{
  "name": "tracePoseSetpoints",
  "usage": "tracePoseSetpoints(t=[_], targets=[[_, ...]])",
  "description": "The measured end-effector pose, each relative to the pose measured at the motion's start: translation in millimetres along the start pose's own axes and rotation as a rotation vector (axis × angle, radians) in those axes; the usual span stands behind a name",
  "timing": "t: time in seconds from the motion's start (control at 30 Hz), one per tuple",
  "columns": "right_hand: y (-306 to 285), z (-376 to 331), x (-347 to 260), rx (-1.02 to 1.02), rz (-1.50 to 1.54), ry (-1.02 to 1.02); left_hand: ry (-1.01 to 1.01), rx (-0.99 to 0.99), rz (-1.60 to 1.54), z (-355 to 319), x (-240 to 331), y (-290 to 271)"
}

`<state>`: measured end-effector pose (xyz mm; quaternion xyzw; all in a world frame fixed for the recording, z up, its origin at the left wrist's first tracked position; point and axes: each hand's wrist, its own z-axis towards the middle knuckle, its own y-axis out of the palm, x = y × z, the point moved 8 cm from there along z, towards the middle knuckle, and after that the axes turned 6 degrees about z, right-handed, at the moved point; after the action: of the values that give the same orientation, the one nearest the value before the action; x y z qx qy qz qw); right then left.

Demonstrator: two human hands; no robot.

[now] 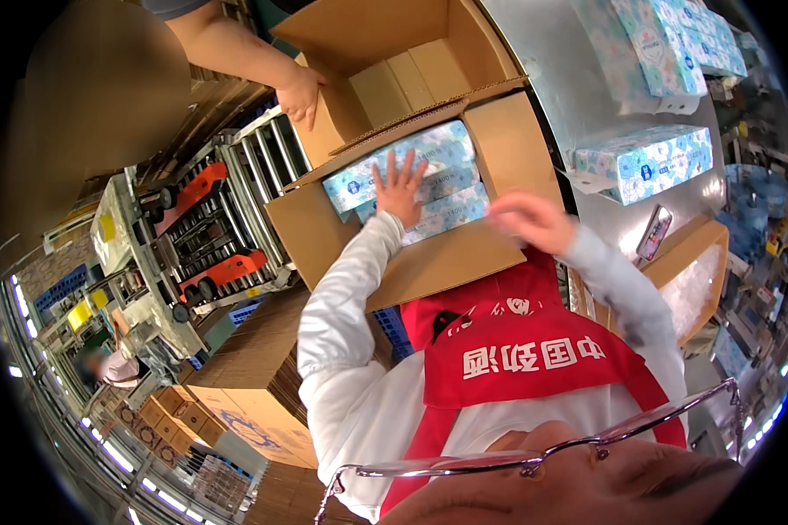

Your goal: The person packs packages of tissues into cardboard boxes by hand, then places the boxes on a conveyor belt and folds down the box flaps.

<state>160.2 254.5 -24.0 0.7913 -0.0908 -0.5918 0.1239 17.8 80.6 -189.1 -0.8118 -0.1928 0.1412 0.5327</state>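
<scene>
Flower-patterned blue and white tissue packs (442, 150) lie stacked in an open cardboard box (451, 262) in front of me. My left hand (400, 191) rests on these packs with its fingers spread wide, gripping nothing. Beside the box's right flap (521, 144) is my right hand (538, 223), a little blurred. Its fingers curve loosely apart from the thumb, and I see nothing held in it. The lower parts of the packs are hidden inside the box.
A second open box (394, 83) adjoins mine, with another person's hand (300, 92) at its left side. On the metal table (578, 114) sit another tissue pack (652, 164) and a phone (654, 232). A roller conveyor (267, 157) and flattened cartons (258, 367) are at left.
</scene>
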Motion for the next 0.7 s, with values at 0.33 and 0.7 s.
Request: tracePoseSetpoints(t=[0.33,0.7], targets=[[-26,-30,-24,-0.148,-0.939,-0.208,0.111,-0.297,-0.382,66,-20,117],[-171,-132,-73,0.266,-1.693,-0.426,0.308,0.469,-0.583,49,261,-315]])
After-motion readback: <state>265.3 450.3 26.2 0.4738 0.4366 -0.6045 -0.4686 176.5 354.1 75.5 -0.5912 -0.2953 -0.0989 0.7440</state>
